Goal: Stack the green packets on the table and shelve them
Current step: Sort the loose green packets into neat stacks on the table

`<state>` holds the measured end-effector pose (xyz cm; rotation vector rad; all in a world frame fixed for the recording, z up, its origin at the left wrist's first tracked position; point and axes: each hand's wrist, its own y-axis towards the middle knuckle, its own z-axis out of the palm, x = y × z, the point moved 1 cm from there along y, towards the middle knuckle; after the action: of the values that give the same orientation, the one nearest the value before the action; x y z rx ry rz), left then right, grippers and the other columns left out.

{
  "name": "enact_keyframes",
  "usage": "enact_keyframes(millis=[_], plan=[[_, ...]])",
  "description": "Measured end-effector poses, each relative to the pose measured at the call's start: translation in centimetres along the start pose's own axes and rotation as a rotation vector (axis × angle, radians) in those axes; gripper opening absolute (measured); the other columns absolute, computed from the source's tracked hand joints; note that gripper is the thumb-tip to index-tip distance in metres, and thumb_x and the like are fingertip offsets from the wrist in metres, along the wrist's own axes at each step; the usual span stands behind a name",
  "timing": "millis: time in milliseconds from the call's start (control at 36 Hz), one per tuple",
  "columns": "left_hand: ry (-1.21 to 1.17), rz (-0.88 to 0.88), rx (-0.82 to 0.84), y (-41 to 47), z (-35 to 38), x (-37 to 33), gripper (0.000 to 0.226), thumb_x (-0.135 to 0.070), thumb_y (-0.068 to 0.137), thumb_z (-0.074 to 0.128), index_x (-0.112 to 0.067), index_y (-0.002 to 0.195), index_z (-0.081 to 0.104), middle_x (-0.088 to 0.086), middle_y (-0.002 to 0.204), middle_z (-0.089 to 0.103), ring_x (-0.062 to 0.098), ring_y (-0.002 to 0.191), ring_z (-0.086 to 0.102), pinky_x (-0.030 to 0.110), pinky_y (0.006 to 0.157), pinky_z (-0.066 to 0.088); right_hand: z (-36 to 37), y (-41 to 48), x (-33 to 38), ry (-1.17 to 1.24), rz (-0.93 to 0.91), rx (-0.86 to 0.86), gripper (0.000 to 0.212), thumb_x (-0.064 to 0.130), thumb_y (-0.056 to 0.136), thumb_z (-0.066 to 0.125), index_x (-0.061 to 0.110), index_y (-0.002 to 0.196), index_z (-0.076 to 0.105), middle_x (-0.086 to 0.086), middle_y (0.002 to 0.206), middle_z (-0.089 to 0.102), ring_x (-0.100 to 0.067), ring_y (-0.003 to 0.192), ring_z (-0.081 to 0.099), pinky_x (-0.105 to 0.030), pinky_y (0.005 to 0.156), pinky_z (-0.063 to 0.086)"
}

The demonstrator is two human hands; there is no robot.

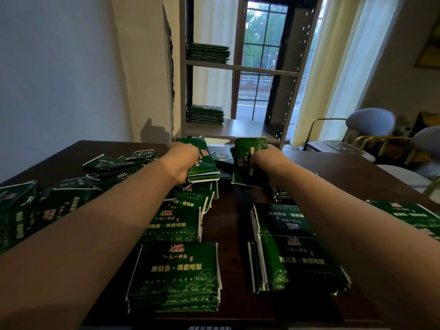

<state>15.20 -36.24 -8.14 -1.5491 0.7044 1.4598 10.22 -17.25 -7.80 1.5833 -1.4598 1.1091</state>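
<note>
My left hand (183, 163) grips a bunch of green packets (205, 160) in the middle of the frame. My right hand (266, 158) grips a second bunch (246, 163) just beside it. More piles (176, 277) lie on the dark tabletop (232, 225) below. Two stacks (207, 52) sit on the shelf (250, 129) at the top middle.

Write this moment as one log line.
left hand: grips left bundle | right hand: grips right bundle | shelf: upper stack, lower stack | table: loose packets, piles
</note>
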Motion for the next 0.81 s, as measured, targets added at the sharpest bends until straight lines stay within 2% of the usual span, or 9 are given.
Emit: enact_keyframes(millis=[83,139,167,222,278,389,500,583,806], plan=[[0.042,-0.047,-0.008,-0.5,0.3,0.1,0.014,-0.002,0.102,0.036,-0.008,0.103,0.049,0.013,0.100,0.065,0.021,0.072,0.067,0.034,0.065,0.060,0.0,0.1,0.6,0.170,0.073,0.008,0.016,-0.005,0.071,0.060,0.005,0.084,0.057,-0.020,0.098,0.067,-0.037,0.091,0.066,-0.042,0.082,0.059],[0.055,-0.084,0.022,-0.6,0.6,0.4,0.031,0.003,0.098,0.040,-0.006,0.128,0.041,0.021,0.114,0.063,0.030,0.071,0.071,0.043,0.047,0.058,0.5,0.0,0.5,0.291,0.146,0.062,0.019,-0.005,0.069,0.056,0.001,0.087,0.056,-0.024,0.103,0.066,-0.043,0.098,0.067,-0.053,0.094,0.053],[0.058,-0.083,0.065,-1.0,1.0,0.3,0.039,0.005,0.095,0.044,-0.006,0.133,0.041,0.022,0.116,0.062,0.032,0.077,0.071,0.040,0.048,0.057,0.9,-0.1,0.5,0.325,0.157,0.081,0.013,-0.005,0.075,0.053,0.001,0.086,0.055,-0.023,0.098,0.063,-0.041,0.097,0.066,-0.050,0.095,0.052],[0.084,-0.059,0.135,-1.8,1.8,0.2,0.026,0.004,0.095,0.045,-0.004,0.119,0.051,0.019,0.105,0.064,0.031,0.084,0.067,0.035,0.053,0.056,1.7,-0.8,0.7,0.362,0.165,0.104,0.010,-0.006,0.085,0.047,0.002,0.084,0.053,-0.018,0.088,0.058,-0.036,0.090,0.061,-0.044,0.093,0.050],[0.050,-0.041,0.174,-2.4,2.5,0.2,0.016,-0.001,0.099,0.039,-0.006,0.094,0.054,0.014,0.084,0.063,0.027,0.071,0.064,0.033,0.051,0.057,2.3,-0.8,0.7,0.411,0.158,0.122,0.012,-0.007,0.089,0.044,0.002,0.085,0.051,-0.016,0.086,0.056,-0.034,0.090,0.059,-0.045,0.099,0.049],[0.001,-0.043,0.252,-2.4,3.4,0.2,0.030,-0.026,0.102,0.042,-0.009,0.102,0.067,0.017,0.098,0.073,0.031,0.087,0.071,0.048,0.087,0.058,3.4,-1.4,1.0,0.497,0.150,0.171,0.016,-0.008,0.089,0.038,0.003,0.092,0.050,-0.017,0.087,0.057,-0.034,0.086,0.060,-0.049,0.097,0.051],[0.019,-0.078,0.355,-2.2,3.4,0.3,0.032,-0.033,0.099,0.048,-0.013,0.087,0.069,0.010,0.076,0.075,0.026,0.074,0.071,0.043,0.085,0.057,4.3,-1.8,1.3,0.512,0.152,0.274,0.025,-0.005,0.090,0.035,0.004,0.105,0.053,-0.017,0.091,0.062,-0.033,0.089,0.062,-0.043,0.082,0.053],[-0.004,-0.084,0.352,-1.7,3.3,0.5,0.030,-0.032,0.099,0.045,-0.013,0.092,0.068,0.011,0.078,0.074,0.027,0.078,0.070,0.044,0.086,0.056,4.2,-2.0,1.3,0.437,0.146,0.299,0.019,-0.002,0.092,0.035,0.006,0.097,0.052,-0.016,0.086,0.061,-0.030,0.081,0.061,-0.039,0.074,0.052],[-0.021,-0.087,0.264,-1.2,3.3,1.6,0.020,-0.013,0.091,0.038,-0.011,0.098,0.056,0.017,0.094,0.065,0.032,0.082,0.066,0.046,0.081,0.055,4.1,-2.1,0.8,0.195,0.184,0.386,0.014,0.017,0.096,0.039,0.010,0.100,0.050,-0.015,0.090,0.062,-0.031,0.085,0.063,-0.047,0.083,0.054]])
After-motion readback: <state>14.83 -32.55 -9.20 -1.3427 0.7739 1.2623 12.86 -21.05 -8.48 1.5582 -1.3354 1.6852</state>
